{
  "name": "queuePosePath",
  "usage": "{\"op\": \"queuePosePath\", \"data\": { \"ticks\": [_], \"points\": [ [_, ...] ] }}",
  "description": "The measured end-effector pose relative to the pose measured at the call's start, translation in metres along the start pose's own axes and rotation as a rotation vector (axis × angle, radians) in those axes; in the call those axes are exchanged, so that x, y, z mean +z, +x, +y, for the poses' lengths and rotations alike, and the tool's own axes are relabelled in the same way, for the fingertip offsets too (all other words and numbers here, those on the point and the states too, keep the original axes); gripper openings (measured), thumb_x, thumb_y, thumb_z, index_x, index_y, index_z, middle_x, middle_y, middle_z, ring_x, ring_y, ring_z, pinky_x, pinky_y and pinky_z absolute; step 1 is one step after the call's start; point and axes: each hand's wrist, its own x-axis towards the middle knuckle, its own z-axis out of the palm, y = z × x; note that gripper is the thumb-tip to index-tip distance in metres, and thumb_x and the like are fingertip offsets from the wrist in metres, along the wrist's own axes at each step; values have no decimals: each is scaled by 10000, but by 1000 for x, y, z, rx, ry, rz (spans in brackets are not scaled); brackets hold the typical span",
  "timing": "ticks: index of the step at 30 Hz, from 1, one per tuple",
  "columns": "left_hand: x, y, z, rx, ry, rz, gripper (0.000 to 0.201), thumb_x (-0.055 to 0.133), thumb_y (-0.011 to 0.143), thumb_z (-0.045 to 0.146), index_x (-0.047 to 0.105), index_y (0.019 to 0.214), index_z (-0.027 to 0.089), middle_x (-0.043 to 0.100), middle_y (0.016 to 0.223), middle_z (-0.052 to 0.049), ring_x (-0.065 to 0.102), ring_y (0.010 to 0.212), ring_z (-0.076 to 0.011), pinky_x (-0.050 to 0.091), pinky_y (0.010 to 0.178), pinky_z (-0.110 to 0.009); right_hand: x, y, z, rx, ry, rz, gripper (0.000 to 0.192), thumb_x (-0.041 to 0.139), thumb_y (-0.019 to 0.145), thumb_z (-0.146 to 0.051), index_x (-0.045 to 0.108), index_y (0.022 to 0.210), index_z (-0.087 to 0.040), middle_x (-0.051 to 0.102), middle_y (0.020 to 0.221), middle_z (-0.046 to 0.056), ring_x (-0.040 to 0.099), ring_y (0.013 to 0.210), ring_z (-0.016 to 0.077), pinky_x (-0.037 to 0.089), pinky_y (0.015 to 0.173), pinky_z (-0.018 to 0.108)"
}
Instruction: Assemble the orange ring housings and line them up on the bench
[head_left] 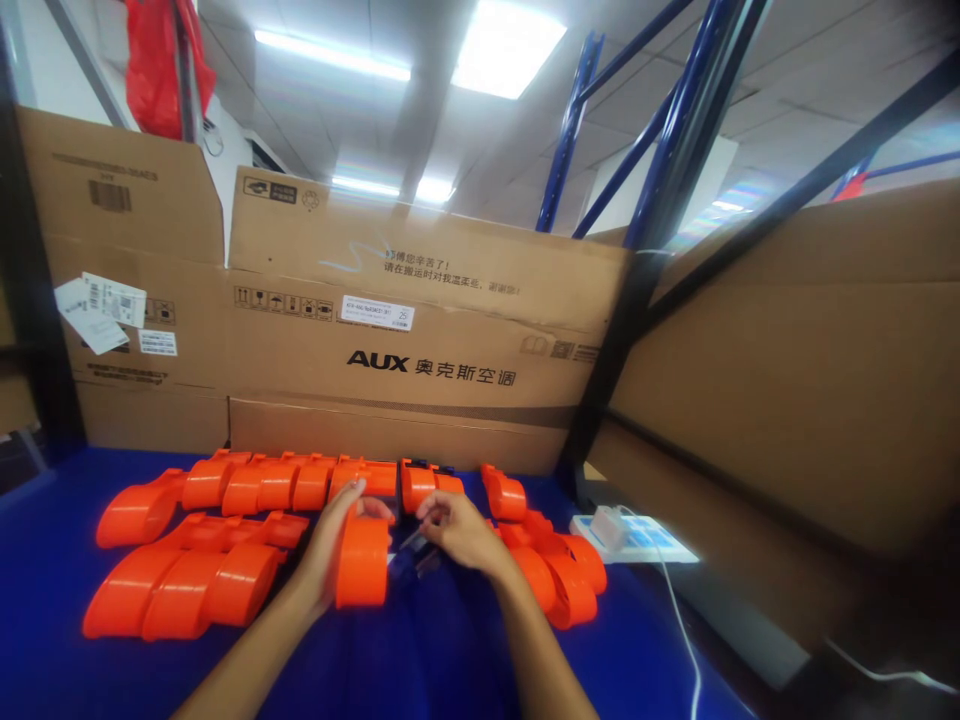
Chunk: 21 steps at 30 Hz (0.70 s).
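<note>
My left hand (330, 545) is wrapped around a round orange plastic part (363, 562), held above the blue surface in the middle. Just right of it, my right hand (461, 530) has its fingers curled and pinched together beside a small dark, partly clear item (414, 556). Whether the fingertips grip that item or something smaller cannot be made out. Behind both hands runs a row of similar orange parts (277, 485), some with black pieces on top. More orange parts (176, 595) lie to the left, and another group (562, 575) sits to the right.
A large cardboard sheet (420, 340) stands upright along the back of the blue surface (45, 560). At the right, a white power strip (645, 538) with a plugged-in adapter trails a white cable (679, 620). A dark metal post (600, 400) rises behind it.
</note>
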Motion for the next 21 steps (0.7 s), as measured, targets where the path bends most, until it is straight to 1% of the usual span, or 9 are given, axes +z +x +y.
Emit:
{"op": "queuePosePath", "data": {
  "ticks": [2,4,5,7,9,10,14,17,21],
  "points": [
    [1,0,-1,15,14,14,487,634,801,582,697,803,99,715,651,-97,617,455,-175,450,451,-258,-4,0,-5,-31,32,52,124,613,729,-117,651,834,-171,652,716,-15,548,587,107,412,549,195],
    [3,0,-2,43,26,26,450,659,803,542,696,869,98,740,706,-111,649,493,-192,476,488,-268,-7,-1,-12,-79,86,138,77,611,765,-165,636,837,-178,624,721,-20,524,581,108,412,550,206],
    [4,0,-3,62,27,28,431,676,803,515,690,935,105,756,755,-117,675,533,-208,496,519,-280,-7,-2,-16,-110,121,185,60,623,782,-196,629,839,-182,616,735,-18,526,593,112,418,555,212],
    [6,0,-5,89,16,15,438,705,805,463,649,1096,140,778,882,-126,726,654,-251,540,610,-321,-5,-4,-25,-161,188,258,93,652,811,-263,616,853,-189,607,764,-10,545,633,126,433,572,221],
    [8,1,-6,87,-1,-15,482,716,812,429,594,1203,174,776,1003,-141,749,787,-292,562,718,-379,-1,-7,-33,-193,222,283,137,664,836,-312,606,879,-196,604,790,-2,564,669,135,452,598,229],
    [9,1,-6,81,-15,-30,488,714,819,418,579,1223,179,767,1054,-152,749,851,-308,562,768,-403,1,-8,-36,-208,226,284,148,665,847,-325,603,896,-199,605,803,1,568,676,137,459,607,233],
    [9,0,-8,91,-98,-45,420,708,834,362,569,1188,184,738,1150,-167,709,1040,-337,542,884,-448,12,-12,-44,-269,227,227,160,649,882,-324,606,991,-216,631,881,19,604,748,153,488,661,252],
    [10,-1,-8,85,-130,-37,386,724,821,326,561,1145,191,743,1133,-157,714,1027,-337,557,855,-441,18,-12,-44,-294,224,190,164,609,914,-311,608,1051,-221,639,917,31,620,796,165,499,696,267],
    [10,-3,-8,61,-136,-47,413,725,811,354,561,1143,173,743,1102,-176,753,822,-321,578,643,-375,20,-10,-43,-305,141,246,187,594,912,-283,616,1086,-219,616,938,37,592,771,163,493,686,273]
  ]
}}
